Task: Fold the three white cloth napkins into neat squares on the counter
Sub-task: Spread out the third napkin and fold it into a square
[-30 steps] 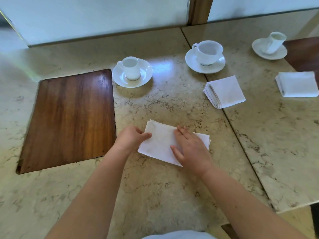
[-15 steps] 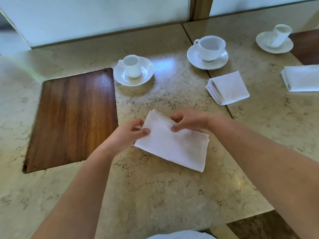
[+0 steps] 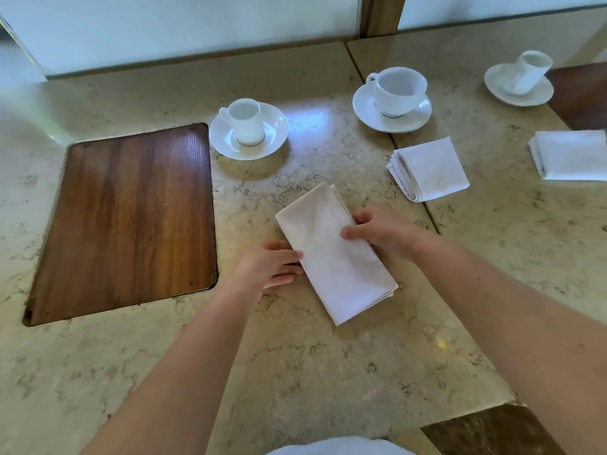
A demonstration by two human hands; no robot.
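Note:
A white napkin [image 3: 331, 254], folded into a long rectangle, lies slanted on the marble counter [image 3: 295, 372], running from upper left to lower right. My left hand [image 3: 269, 267] holds its left long edge, thumb on top and fingers underneath. My right hand [image 3: 381, 231] pinches the right long edge near the middle. Two more white napkins lie folded into squares: one [image 3: 428, 169] at the counter seam, another [image 3: 571, 155] at the far right edge of the view.
A dark wooden inset board [image 3: 128, 221] lies to the left. Behind the napkins stand a small cup on a saucer [image 3: 248, 129], a wide cup on a saucer [image 3: 392, 105] and a third cup and saucer [image 3: 520, 83]. A wall runs along the back.
The napkin has turned clockwise from lying nearly crosswise to a steeper slant. My right hand went from pressing flat on top to pinching the far edge, then the right edge. My left hand moved lower.

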